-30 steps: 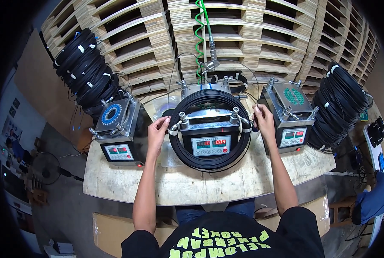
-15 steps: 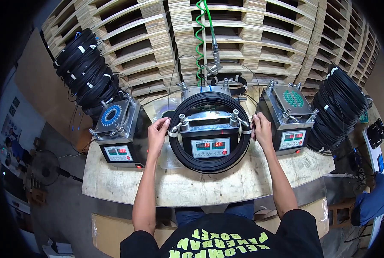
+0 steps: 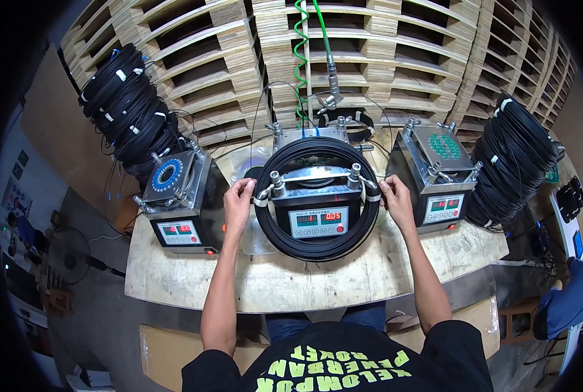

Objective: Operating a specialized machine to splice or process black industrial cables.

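A ring-shaped coil of black cable (image 3: 280, 240) hangs in front of the middle bench machine (image 3: 321, 171), around its two front metal posts and its red-lit display. My left hand (image 3: 238, 197) is closed in a pinch at the coil's left edge, beside a white tie. On the opposite edge, my right hand (image 3: 397, 198) has thumb and fingers closed at the coil, next to another white tie (image 3: 372, 198). Whether either hand also pinches a thin loose cable end is too small to make out.
Similar machines stand left (image 3: 174, 199) and right (image 3: 438, 176), topped with blue and green ringed plates. Tall stacks of black cable coils (image 3: 131, 108) (image 3: 510, 163) flank them. Wooden pallets (image 3: 396, 52) rise behind the wooden table (image 3: 265, 287). A green air hose (image 3: 327, 49) hangs down.
The digits on the middle machine's display have changed. My right hand's fingers have shifted slightly at the coil's edge. My left hand and the coil stay nearly in place.
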Action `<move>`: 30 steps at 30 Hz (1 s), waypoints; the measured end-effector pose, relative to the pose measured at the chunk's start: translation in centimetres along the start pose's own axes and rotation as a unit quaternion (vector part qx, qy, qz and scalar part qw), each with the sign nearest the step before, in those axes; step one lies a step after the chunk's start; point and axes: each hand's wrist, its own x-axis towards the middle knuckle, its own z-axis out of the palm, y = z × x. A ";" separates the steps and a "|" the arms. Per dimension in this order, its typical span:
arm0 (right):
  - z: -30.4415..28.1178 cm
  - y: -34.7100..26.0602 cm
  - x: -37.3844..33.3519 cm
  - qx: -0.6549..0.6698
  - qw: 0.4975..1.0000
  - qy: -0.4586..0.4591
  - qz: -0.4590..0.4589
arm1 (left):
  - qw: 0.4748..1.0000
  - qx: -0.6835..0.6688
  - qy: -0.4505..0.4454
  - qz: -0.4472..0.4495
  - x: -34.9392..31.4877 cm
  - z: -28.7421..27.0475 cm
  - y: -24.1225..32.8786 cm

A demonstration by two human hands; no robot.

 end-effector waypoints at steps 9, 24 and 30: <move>-0.8 -1.5 -1.7 0.055 0.994 -0.068 0.064 | 0.996 0.071 0.017 0.056 -0.2 0.4 0.4; -1.8 0.3 -4.5 0.081 0.979 -0.148 0.117 | 0.986 0.132 -0.004 0.102 1.6 0.0 0.9; -1.3 2.1 -5.6 0.106 0.973 -0.147 0.140 | 0.993 0.083 -0.023 0.081 1.5 -0.2 1.3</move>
